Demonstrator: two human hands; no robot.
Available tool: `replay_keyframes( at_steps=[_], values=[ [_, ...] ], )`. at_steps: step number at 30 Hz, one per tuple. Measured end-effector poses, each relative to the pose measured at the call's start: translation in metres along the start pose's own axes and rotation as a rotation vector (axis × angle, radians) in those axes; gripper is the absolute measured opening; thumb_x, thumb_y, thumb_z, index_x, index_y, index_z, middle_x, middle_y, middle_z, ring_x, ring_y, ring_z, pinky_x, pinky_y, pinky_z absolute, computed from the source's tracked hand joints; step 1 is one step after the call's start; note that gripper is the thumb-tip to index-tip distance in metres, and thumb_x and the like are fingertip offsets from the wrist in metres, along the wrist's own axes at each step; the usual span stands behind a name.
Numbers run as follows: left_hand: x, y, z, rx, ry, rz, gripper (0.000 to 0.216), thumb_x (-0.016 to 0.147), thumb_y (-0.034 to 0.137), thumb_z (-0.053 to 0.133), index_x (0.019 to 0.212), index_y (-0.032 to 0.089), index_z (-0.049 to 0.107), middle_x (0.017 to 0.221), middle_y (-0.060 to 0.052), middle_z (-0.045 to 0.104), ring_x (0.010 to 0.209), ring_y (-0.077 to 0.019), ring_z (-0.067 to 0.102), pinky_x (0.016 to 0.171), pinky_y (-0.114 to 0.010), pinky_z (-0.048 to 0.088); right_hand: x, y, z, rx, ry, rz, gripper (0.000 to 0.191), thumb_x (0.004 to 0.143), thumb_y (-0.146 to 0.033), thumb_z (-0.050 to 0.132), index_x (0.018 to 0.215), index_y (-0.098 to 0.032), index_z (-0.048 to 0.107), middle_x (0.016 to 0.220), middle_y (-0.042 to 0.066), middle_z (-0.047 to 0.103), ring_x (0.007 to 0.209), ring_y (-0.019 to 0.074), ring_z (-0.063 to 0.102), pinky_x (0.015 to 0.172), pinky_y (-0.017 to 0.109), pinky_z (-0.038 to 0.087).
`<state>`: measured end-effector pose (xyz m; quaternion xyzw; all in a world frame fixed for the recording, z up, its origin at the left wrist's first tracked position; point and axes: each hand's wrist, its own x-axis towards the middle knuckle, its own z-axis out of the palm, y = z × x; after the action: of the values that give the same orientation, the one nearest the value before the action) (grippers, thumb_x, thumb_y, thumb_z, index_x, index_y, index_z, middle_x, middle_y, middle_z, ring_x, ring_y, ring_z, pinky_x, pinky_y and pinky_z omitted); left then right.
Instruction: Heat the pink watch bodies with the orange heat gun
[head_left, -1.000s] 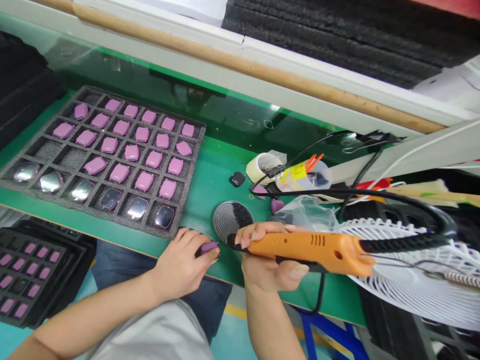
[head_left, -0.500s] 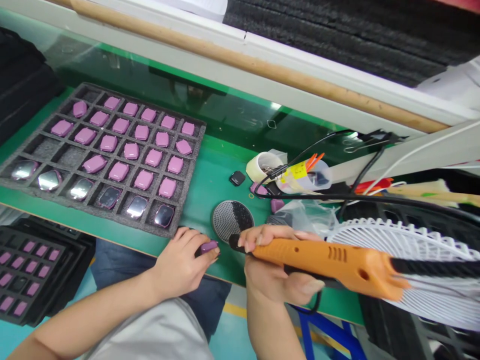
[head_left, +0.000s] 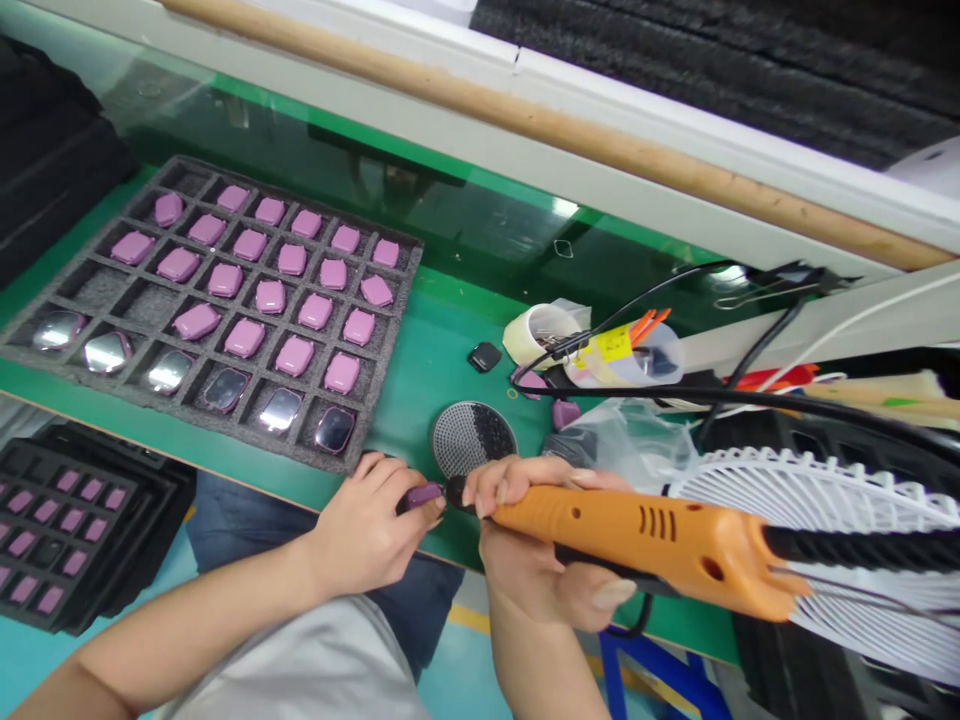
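Observation:
My left hand (head_left: 371, 525) is closed around a purple watch case (head_left: 421, 494), held on edge at the front of the green bench. My right hand (head_left: 525, 545) grips an orange electric screwdriver (head_left: 619, 530), its black nose pointing left. The nose is at the edge of the watch case; whether the bit touches it is hard to make out. Just behind the hands lies a round perforated dish (head_left: 454, 440) with small dark pieces over its right half. To the left, a grey foam tray (head_left: 146, 303) holds purple watch cases, the front row showing dark, glossy screens.
A white fan guard (head_left: 787, 480) stands at the right, behind the screwdriver. A black cable (head_left: 750, 403) crosses above a plastic bag (head_left: 637, 440). A tape roll (head_left: 536, 335), a labelled cup (head_left: 615, 355) and a small black part (head_left: 484, 356) sit behind the dish. More trays (head_left: 82, 530) are stacked lower left.
The screwdriver has moved left, bringing its nose against or very close to the watch case. My left hand keeps its hold. The whole view has shifted slightly.

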<state>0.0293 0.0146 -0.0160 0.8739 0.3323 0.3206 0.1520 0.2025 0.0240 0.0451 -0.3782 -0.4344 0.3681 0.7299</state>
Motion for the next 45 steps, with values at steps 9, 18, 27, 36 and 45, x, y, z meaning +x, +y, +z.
replay_keyframes(
  at_steps=[9, 18, 27, 36, 45],
  values=[
    [-0.002, 0.0, 0.002, 0.001, -0.007, -0.011, 0.021, 0.105, 0.021, 0.07, 0.124, 0.024, 0.079, 0.117, -0.012, 0.076, 0.107, -0.0287, 0.068, 0.092, -0.049, 0.055, -0.004, 0.003, 0.002, -0.017, 0.008, 0.028, 0.055, 0.089, -0.082, 0.075, 0.122, -0.039, 0.064, 0.084, -0.005, 0.065, 0.057, 0.0168, 0.06, 0.052, 0.037, 0.058],
    [-0.001, 0.002, 0.004, -0.003, 0.008, -0.028, 0.019, 0.106, 0.022, 0.07, 0.122, 0.024, 0.08, 0.112, -0.011, 0.073, 0.101, -0.0279, 0.064, 0.088, -0.047, 0.052, -0.006, 0.005, 0.001, 0.01, -0.05, 0.032, 0.051, 0.091, -0.076, 0.079, 0.127, -0.041, 0.07, 0.086, -0.005, 0.068, 0.06, 0.0167, 0.062, 0.055, 0.035, 0.056],
    [0.0, 0.0, 0.004, 0.0, -0.01, -0.024, 0.018, 0.108, 0.023, 0.07, 0.123, 0.024, 0.08, 0.107, -0.009, 0.071, 0.099, -0.0275, 0.062, 0.087, -0.045, 0.048, -0.006, 0.013, -0.005, 0.109, -0.114, 0.096, 0.052, 0.087, -0.076, 0.083, 0.126, -0.043, 0.072, 0.088, -0.005, 0.069, 0.06, 0.0163, 0.062, 0.056, 0.035, 0.057],
    [0.001, 0.001, -0.004, -0.04, -0.115, 0.005, 0.03, 0.107, 0.021, 0.065, 0.136, 0.017, 0.071, 0.139, -0.015, 0.073, 0.125, -0.0323, 0.065, 0.104, -0.051, 0.05, 0.014, 0.006, -0.016, 0.059, 0.091, -0.056, 0.049, 0.092, -0.075, 0.075, 0.12, -0.035, 0.072, 0.08, -0.005, 0.071, 0.054, 0.0166, 0.061, 0.05, 0.033, 0.055],
    [0.001, 0.003, -0.003, -0.006, -0.129, -0.047, 0.03, 0.11, 0.037, 0.07, 0.131, 0.015, 0.069, 0.136, -0.016, 0.073, 0.123, -0.0338, 0.067, 0.106, -0.053, 0.051, 0.013, 0.013, -0.013, 0.03, 0.104, 0.004, 0.055, 0.087, -0.08, 0.077, 0.114, -0.034, 0.066, 0.077, -0.006, 0.07, 0.05, 0.0164, 0.06, 0.046, 0.032, 0.053]
  ],
)
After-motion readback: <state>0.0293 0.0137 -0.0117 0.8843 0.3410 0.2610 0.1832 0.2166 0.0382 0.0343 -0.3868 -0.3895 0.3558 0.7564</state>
